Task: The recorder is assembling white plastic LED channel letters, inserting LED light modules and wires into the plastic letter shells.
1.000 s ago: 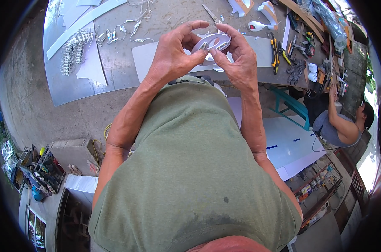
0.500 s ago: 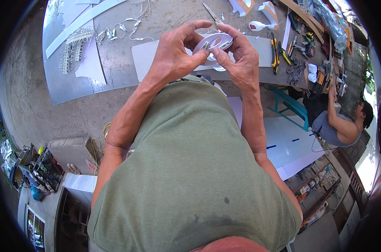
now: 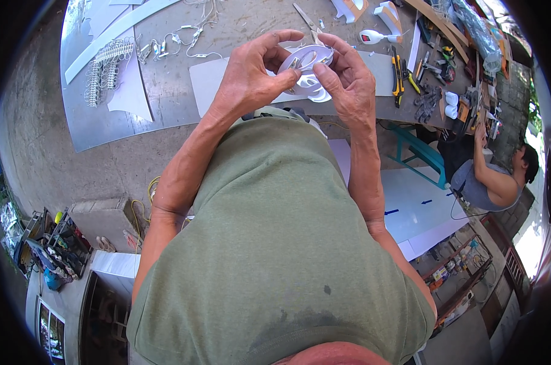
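Note:
Between my hands, above the table, is a white rounded hollow piece (image 3: 301, 90) with a curved rim, like a small sign letter shell. Inside it I see small light modules on a thin white wire (image 3: 310, 61). My left hand (image 3: 258, 70) grips the shell's left side, thumb pressed inside near a module. On the opposite side my right hand (image 3: 348, 82) holds the rim, its thumb bent inward and fingers behind. The fingers partly hide the shell. Scissors (image 3: 306, 16) lie just beyond my hands, and a white flat sheet (image 3: 208, 82) lies beneath them.
Strings of light modules (image 3: 102, 73) lie at the left of the metal table (image 3: 99, 131). A white glue bottle (image 3: 373, 37), white letter shells (image 3: 388, 17), cutters (image 3: 398, 79) and gloves (image 3: 427, 103) lie to the right. A co-worker (image 3: 494, 176) sits at far right, by a teal stool (image 3: 424, 155).
The shell has tilted between my hands, showing more of its inside and the wire. My right thumb has shifted slightly; both hands keep their hold.

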Demonstrator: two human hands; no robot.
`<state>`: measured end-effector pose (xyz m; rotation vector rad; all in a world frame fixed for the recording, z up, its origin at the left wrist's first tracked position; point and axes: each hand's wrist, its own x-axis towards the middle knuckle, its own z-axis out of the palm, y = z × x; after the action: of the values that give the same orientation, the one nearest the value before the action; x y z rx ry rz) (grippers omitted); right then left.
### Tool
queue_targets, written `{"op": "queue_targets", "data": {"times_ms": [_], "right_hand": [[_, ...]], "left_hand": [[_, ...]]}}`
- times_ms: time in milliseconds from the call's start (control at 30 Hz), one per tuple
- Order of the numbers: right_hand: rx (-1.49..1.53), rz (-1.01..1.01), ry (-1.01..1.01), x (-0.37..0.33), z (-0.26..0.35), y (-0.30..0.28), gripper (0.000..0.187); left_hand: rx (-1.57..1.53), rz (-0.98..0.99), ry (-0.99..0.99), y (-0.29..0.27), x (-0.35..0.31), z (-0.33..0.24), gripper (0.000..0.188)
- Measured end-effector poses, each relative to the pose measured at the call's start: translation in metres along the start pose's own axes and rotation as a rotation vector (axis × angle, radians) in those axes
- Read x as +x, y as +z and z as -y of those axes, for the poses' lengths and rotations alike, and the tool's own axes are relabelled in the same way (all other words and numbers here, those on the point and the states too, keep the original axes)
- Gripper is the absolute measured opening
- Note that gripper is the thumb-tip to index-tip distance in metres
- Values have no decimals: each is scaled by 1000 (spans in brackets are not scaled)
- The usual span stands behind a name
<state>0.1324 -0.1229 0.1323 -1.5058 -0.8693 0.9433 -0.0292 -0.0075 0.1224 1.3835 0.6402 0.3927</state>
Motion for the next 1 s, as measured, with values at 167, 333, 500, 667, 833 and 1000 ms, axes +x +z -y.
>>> {"op": "queue_targets", "data": {"times_ms": [167, 333, 500, 667, 833, 1000], "right_hand": [[-36, 25, 16, -1, 1, -4, 52], [-37, 20, -18, -2, 1, -3, 54], [-33, 33, -28, -3, 0, -4, 56], [-66, 30, -20, -3, 0, -3, 54], [-73, 31, -24, -4, -2, -3, 53], [-70, 29, -44, -3, -2, -2, 52]], "left_hand": [[33, 9, 30, -1, 0, 2, 56], [53, 13, 58, 0, 0, 1, 57], [34, 18, 44, 1, -1, 4, 57], [45, 10, 44, 3, -1, 2, 57], [64, -11, 77, 4, -2, 2, 59], [92, -17, 86, 4, -1, 0, 58]]}}
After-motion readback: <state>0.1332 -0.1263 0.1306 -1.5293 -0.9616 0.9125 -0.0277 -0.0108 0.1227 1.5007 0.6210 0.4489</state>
